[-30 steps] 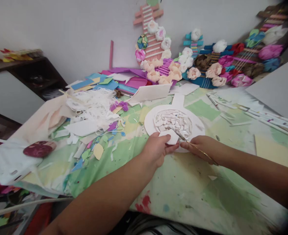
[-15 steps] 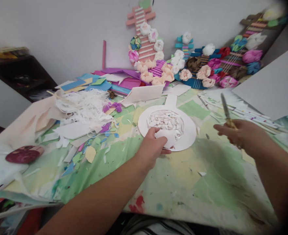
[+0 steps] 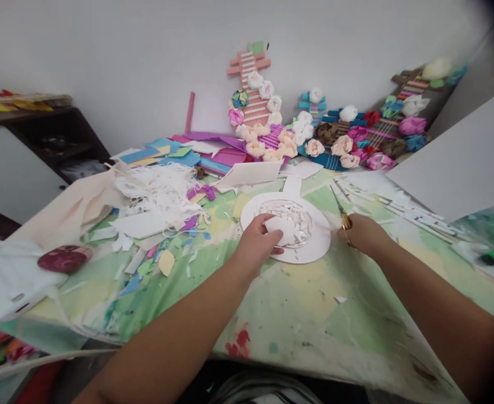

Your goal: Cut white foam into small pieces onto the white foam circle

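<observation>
Head cam: right fingers [image 3: 351, 229], wrapped round the scissors [image 3: 340, 209], have pulled away right of the disc [image 3: 314, 255] while left fingers [image 3: 267, 225] pin the white piece [image 3: 282, 230] on it, so cutting looks done.

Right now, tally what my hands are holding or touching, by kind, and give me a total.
Scissors: 1, gripped in the right hand
Loose white paper piece: 1, held by the left hand
Round white card cut-out: 1, flat under that piece
Total: 3
</observation>
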Motion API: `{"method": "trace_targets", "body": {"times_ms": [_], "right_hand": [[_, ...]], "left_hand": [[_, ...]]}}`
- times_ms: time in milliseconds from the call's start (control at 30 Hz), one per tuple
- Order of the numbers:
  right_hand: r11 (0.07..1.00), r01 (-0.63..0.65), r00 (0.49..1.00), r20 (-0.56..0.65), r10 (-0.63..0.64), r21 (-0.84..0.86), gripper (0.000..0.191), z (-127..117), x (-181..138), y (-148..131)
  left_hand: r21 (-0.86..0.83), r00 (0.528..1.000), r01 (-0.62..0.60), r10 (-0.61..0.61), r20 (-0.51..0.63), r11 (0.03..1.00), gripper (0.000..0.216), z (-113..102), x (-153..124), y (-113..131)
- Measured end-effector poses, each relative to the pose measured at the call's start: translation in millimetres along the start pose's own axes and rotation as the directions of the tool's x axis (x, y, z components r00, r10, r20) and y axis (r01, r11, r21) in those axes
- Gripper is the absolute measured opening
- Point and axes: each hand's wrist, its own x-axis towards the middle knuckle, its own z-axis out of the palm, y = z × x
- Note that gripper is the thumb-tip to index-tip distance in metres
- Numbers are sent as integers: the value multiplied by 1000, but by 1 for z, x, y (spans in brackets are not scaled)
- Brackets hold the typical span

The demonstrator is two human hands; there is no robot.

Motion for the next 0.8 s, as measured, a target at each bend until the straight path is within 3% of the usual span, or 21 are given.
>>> {"method": "trace_targets", "body": {"times_ms": [167,233,333,467,567,667,800], "right_hand": [[972,43,999,-2,-44,232,18,-9,-4,-26],[889,92,995,4,-104,448,21,-9,-4,-45],[846,110,991,12,-136,522,25,-6,-8,-67],[836,145,985,6,-175,530,39,-6,-30,-73],[891,244,961,25,-274,383,44,-7,-52,-69],[942,247,956,104,-275,229,45,-5,-69,-72],[934,247,944,156,-292,258,48,0,-78,-80]], "left_hand": [[90,999,15,-18,29,996,34,0,0,-1],[97,999,-23,18,46,995,31,-1,0,-1],[59,997,-59,56,43,997,30,-3,0,2],[-50,997,-64,62,-38,997,33,-5,0,8],[-177,995,-92,86,-45,980,36,-4,-1,12],[-282,991,-133,122,-57,950,35,-3,-2,13],[-335,989,-147,128,-78,931,33,-1,-1,10]]}}
